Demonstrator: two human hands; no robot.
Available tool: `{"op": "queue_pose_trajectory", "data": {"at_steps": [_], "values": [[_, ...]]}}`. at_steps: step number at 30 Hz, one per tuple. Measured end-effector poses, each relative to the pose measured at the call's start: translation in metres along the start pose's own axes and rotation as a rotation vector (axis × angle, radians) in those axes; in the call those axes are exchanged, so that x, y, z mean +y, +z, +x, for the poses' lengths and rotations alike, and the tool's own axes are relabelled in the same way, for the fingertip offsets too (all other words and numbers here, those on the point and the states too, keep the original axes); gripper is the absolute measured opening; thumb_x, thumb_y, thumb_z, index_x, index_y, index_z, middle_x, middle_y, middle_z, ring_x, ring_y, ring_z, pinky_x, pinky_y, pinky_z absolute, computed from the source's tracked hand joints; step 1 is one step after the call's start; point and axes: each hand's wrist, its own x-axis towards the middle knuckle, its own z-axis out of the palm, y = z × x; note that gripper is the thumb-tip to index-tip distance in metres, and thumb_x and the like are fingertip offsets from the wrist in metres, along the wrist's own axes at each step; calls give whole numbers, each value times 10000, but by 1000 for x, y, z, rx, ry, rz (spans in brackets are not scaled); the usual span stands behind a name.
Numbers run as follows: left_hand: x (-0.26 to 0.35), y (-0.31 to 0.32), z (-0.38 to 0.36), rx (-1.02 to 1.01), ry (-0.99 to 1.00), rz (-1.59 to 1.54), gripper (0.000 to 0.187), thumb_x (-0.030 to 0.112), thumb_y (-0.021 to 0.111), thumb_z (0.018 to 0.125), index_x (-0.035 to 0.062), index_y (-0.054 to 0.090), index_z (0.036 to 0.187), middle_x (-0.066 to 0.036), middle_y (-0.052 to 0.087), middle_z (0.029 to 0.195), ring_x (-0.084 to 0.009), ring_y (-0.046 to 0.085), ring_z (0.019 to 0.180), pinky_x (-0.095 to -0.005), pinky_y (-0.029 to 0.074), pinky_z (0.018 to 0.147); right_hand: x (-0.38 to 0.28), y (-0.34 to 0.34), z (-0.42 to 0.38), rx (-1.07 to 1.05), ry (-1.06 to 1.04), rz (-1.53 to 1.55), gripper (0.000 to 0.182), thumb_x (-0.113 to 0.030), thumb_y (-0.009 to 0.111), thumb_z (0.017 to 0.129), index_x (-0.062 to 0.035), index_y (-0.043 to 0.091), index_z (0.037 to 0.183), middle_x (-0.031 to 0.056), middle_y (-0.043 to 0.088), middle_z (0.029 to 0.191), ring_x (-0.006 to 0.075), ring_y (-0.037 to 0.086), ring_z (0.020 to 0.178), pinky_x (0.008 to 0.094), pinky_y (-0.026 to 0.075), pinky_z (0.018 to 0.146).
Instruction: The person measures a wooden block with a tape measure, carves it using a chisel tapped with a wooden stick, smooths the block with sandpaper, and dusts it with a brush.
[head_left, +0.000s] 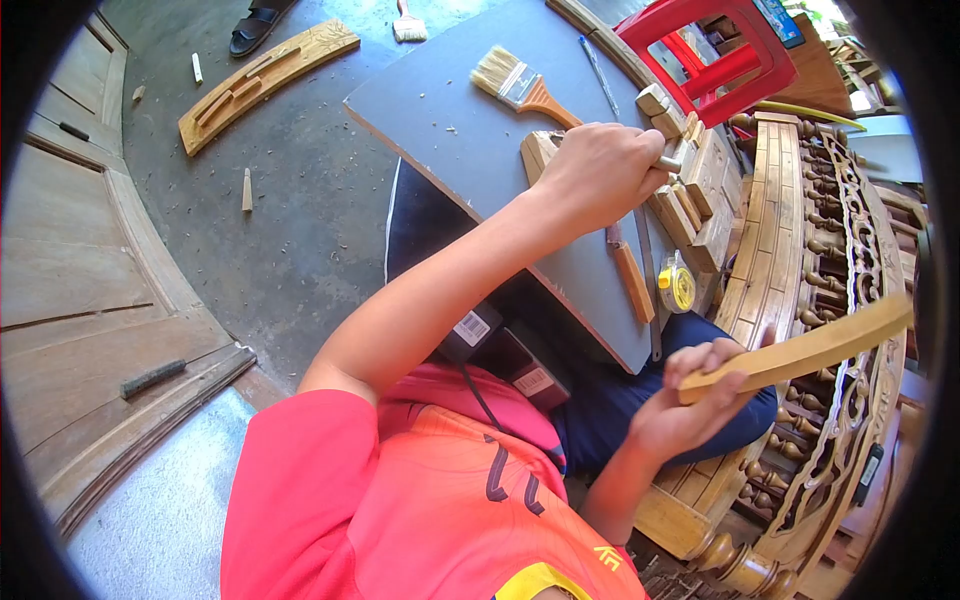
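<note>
My left hand (pixel 605 175) is closed around a tool whose grey metal end (pixel 668 163) sticks out of the fist. It is above the grey board (pixel 440 120), near a wooden block (pixel 538 152) and a paintbrush (pixel 520 85). My right hand (pixel 695 405) is at the right of my lap, with fingers and thumb gripping one end of a curved wooden piece (pixel 820 345), which extends up and to the right. A wooden-handled tool (pixel 630 272), a thin metal strip (pixel 649 285) and a yellow tape measure (pixel 676 287) are between the two hands.
A red plastic stool (pixel 710 65) stands beyond the board. Carved wooden furniture with turned spindles (pixel 825 230) fills the right side. On the floor are a curved wooden part (pixel 265 85), a sandal (pixel 256 30) and another brush (pixel 409 27). Wooden panels (pixel 90 270) line the left.
</note>
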Motion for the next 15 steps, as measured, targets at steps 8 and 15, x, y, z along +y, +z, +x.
{"op": "queue_pose_trajectory", "data": {"at_steps": [8, 15], "values": [[3, -6, 0, -128, -56, 62, 300, 325, 747, 886, 55, 681, 772, -151, 697, 731, -364, 712, 739, -475, 554, 675, 29, -2, -46, -271, 497, -1, 546, -261, 548, 1089, -42, 339, 1543, 24, 498, 980, 63, 431, 610, 216, 381, 551], [4, -8, -1, -189, -42, 125, 290, 348, 750, 857, 74, 805, 779, -166, 706, 688, -348, 713, 665, -447, 570, 648, 24, 0, -48, -291, 506, 47, 540, -293, 537, 1093, -48, 348, 1535, 18, 476, 976, 61, 427, 607, 215, 378, 548]]}}
